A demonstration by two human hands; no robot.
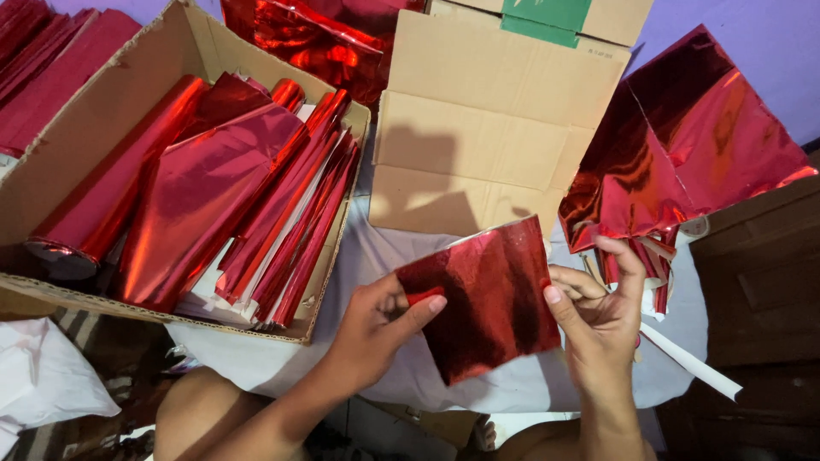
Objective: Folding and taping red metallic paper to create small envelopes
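Near centre, the left hand (376, 329) and right hand (598, 312) pinch opposite edges of a square red foil sheet (487, 299). Far left, an open brown cardboard box (128, 85) holds red foil rolls (213, 196); its near-left corner is cut off. A green label (545, 17) tops the far box.

A white cloth (393, 256) carries two cardboard boxes (128, 60) (478, 128) and red foil sheets (683, 154).

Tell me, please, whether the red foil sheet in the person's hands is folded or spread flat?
Spread, roughly flat: the red foil sheet shows as one square, its edges pinched by the left hand and right hand.
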